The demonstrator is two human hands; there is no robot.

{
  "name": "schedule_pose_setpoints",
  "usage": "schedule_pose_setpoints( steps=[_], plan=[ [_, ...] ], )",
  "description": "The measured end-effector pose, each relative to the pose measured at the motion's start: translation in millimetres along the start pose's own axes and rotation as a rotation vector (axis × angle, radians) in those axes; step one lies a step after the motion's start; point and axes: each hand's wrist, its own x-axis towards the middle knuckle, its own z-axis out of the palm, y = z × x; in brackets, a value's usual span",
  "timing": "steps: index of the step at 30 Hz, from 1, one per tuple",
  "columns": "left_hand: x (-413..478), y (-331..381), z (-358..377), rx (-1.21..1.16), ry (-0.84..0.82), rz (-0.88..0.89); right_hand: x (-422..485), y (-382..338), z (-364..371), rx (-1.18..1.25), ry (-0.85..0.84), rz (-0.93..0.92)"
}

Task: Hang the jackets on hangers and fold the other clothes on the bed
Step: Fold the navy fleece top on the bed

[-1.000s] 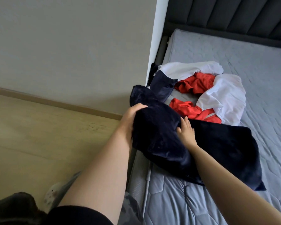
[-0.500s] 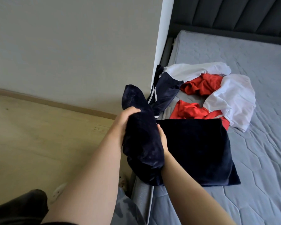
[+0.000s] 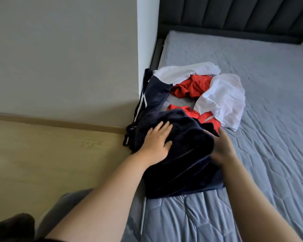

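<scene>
A dark navy velvety garment (image 3: 180, 159) lies folded into a thick bundle at the near left edge of the bed. My left hand (image 3: 157, 142) presses flat on top of it, fingers straight and spread. Against the bundle's right side lies my right hand (image 3: 223, 149), thumb up, its fingertips hidden in the fold. Behind the bundle is a loose pile: a navy jacket with white stripes (image 3: 154, 96) hanging over the bed's edge, a red garment (image 3: 193, 87) and a white garment (image 3: 224, 96).
The grey quilted mattress (image 3: 269, 137) stretches to the right and back, up to a dark padded headboard (image 3: 234, 16). A white wall corner (image 3: 147, 41) stands at the bed's left. Wooden floor (image 3: 51, 154) lies on the left, beside my legs.
The raised half of the navy garment has come down over the other half. My left hand let go of it and now lies flat on top; my right hand moved to the bundle's right side.
</scene>
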Motion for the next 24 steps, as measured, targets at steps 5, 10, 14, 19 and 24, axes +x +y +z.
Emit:
schedule_pose_setpoints(
  steps=[5, 10, 14, 19, 24],
  plan=[
    [2, 19, 33, 0.271, -0.024, 0.055, -5, -23, -6, -0.186, -0.119, 0.059],
    [6, 23, 36, 0.277, -0.036, 0.099, -4, -22, -13, -0.977, 0.078, -0.175],
    [12, 27, 20, 0.214, 0.135, 0.180, -3, -17, -23, -0.700, 0.305, -0.309],
    [11, 29, 26, 0.348, 0.060, 0.011, -4, -7, -50, -0.448, 0.411, -0.115],
    [11, 34, 42, 0.395, -0.062, -0.007, -7, -15, -65, -0.638, 0.269, 0.029]
  ],
)
